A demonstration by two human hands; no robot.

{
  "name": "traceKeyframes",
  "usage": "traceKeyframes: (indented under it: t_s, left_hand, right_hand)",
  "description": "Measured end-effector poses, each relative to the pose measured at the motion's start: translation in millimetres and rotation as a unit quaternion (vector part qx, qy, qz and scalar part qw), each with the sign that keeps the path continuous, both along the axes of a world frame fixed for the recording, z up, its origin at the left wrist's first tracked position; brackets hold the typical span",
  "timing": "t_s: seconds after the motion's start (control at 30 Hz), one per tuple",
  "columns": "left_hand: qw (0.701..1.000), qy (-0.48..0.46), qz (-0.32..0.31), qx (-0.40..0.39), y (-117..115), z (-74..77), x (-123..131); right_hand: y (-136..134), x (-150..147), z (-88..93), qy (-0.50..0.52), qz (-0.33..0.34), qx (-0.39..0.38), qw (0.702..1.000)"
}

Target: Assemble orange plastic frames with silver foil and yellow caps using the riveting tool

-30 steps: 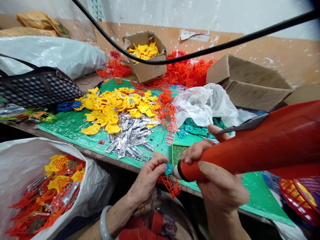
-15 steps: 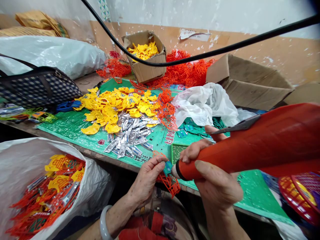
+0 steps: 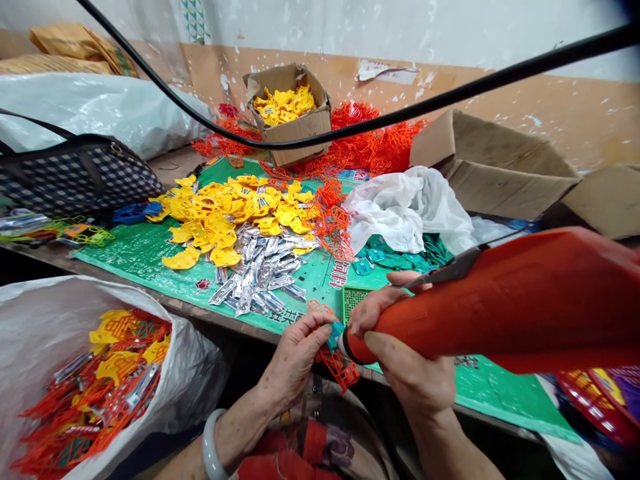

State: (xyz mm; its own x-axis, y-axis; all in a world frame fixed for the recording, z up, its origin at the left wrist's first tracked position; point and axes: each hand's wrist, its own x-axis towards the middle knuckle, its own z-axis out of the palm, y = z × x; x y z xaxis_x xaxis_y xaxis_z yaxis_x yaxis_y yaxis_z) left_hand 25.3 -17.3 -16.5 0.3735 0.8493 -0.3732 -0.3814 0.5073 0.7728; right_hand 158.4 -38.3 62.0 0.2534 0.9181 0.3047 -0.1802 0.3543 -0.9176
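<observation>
My left hand [image 3: 295, 357] pinches an orange plastic lattice piece [image 3: 340, 367] with a small teal part [image 3: 335, 335] against it, at the table's front edge. My right hand [image 3: 405, 360] is wrapped round a large orange cone-shaped tool [image 3: 500, 307], whose black-ringed tip [image 3: 345, 345] presses against the teal part. A metal lever [image 3: 450, 272] runs along the top of the tool, above my fingers. A black cable [image 3: 300, 141] arcs from the tool across the view.
A green mat [image 3: 145, 250] bears yellow plastic pieces [image 3: 225, 213], silver strips [image 3: 260, 273], orange lattices [image 3: 335, 220], teal parts [image 3: 395, 257] and a white bag [image 3: 405, 207]. A white sack [image 3: 45, 320] of finished pieces stands at the lower left. Cardboard boxes [image 3: 295, 130] line the back; a checked bag [image 3: 75, 177] lies at the left.
The tool and my right hand have shifted slightly left and down, with the tool's body lower in view. My left hand keeps its hold on the lattice piece.
</observation>
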Motion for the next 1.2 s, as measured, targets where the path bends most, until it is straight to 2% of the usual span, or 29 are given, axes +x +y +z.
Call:
traceKeyframes:
  t_s: [0.2, 0.37, 0.47, 0.57, 0.7, 0.73, 0.8, 0.9, 0.97, 1.03, 1.07, 1.13, 1.2]
  left_hand:
    - [1.0, -0.004, -0.004, -0.01, 0.5, 6.6, 2.2]
    - [0.999, 0.031, -0.009, 0.01, 3.5, 5.2, -5.2]
    - [0.992, 0.095, -0.031, 0.08, 7.2, 7.2, -9.6]
    - [0.969, 0.166, -0.038, 0.179, 10.0, 13.7, -11.1]
    - [0.921, 0.259, 0.019, 0.291, 16.9, 24.1, -14.5]
    - [0.915, 0.272, 0.031, 0.298, 20.4, 25.1, -16.1]
    - [0.922, 0.27, 0.03, 0.277, 29.9, 23.5, -19.5]
    - [0.945, 0.241, -0.01, 0.22, 47.9, 14.2, -23.1]
    - [0.944, 0.251, -0.052, 0.21, 58.7, 8.2, -23.9]
    - [0.916, 0.305, -0.093, 0.242, 65.3, 6.7, -24.0]
    - [0.891, 0.35, -0.106, 0.27, 66.6, 7.9, -24.0]
    - [0.811, 0.468, -0.116, 0.331, 65.2, 13.7, -24.2]
    - [0.7, 0.599, -0.13, 0.367, 60.4, 21.4, -25.0]
  right_hand:
    - [2.2, -1.8, 0.8, 0.005, -0.022, 0.003, 1.0]
    - [14.2, 8.5, 14.9, 0.101, -0.009, 0.026, 0.994]
    - [23.6, 16.7, 23.5, 0.146, 0.006, 0.044, 0.988]
    - [31.0, 25.0, 28.3, 0.189, 0.045, 0.049, 0.98]
    - [40.8, 36.8, 29.4, 0.222, 0.106, 0.068, 0.967]
    - [43.7, 39.6, 29.4, 0.221, 0.113, 0.07, 0.966]
    - [50.0, 44.4, 29.8, 0.21, 0.113, 0.066, 0.969]
    - [59.2, 50.1, 31.4, 0.196, 0.103, 0.053, 0.974]
    - [64.1, 53.4, 32.2, 0.197, 0.111, 0.053, 0.973]
    - [67.8, 56.9, 31.5, 0.199, 0.129, 0.06, 0.97]
    - [69.1, 58.7, 30.5, 0.199, 0.139, 0.064, 0.968]
    - [71.2, 62.3, 27.6, 0.199, 0.162, 0.075, 0.964]
    - [72.5, 65.4, 24.2, 0.203, 0.188, 0.089, 0.957]
